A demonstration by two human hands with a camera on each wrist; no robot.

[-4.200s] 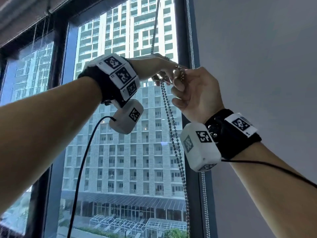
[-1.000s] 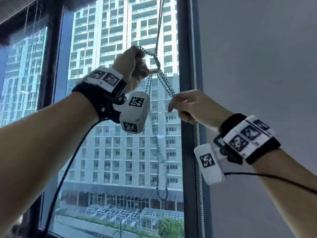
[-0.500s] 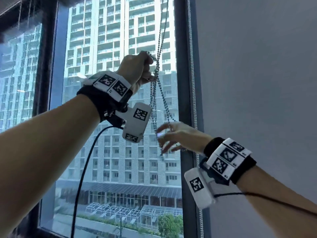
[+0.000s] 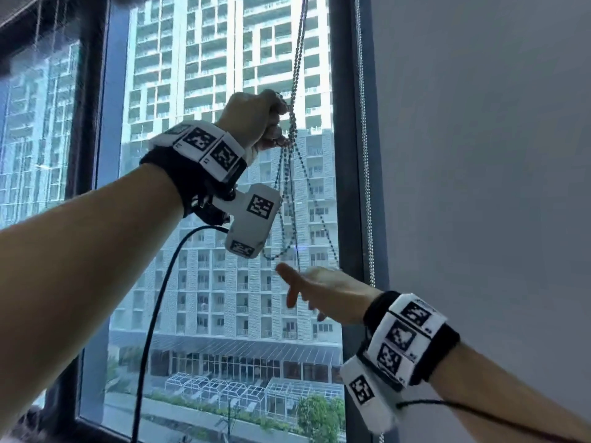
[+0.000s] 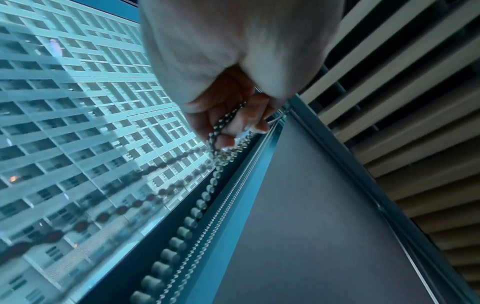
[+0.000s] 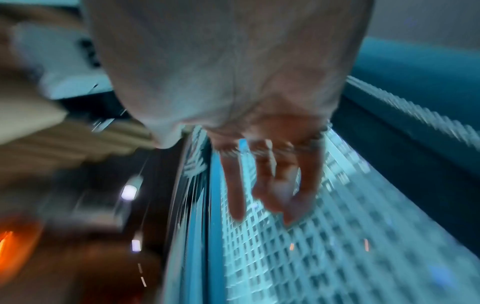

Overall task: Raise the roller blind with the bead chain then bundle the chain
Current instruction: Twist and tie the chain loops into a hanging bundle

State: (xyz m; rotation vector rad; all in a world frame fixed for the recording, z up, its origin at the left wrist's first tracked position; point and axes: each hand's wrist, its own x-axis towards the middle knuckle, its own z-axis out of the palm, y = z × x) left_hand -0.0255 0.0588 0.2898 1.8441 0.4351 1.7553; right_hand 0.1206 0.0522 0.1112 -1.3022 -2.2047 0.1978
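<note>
Left hand (image 4: 256,119) raised before the window (image 4: 224,282), fingers curled round gathered bead chain (image 4: 292,129) loops, right hand (image 4: 323,294) lower right, fingers spread loose, grey blind (image 4: 479,187) at right.

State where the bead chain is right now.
In the head view the bead chain hangs before the window, just left of the dark frame; the left hand grips it, loops dangling above the open right hand.
</note>
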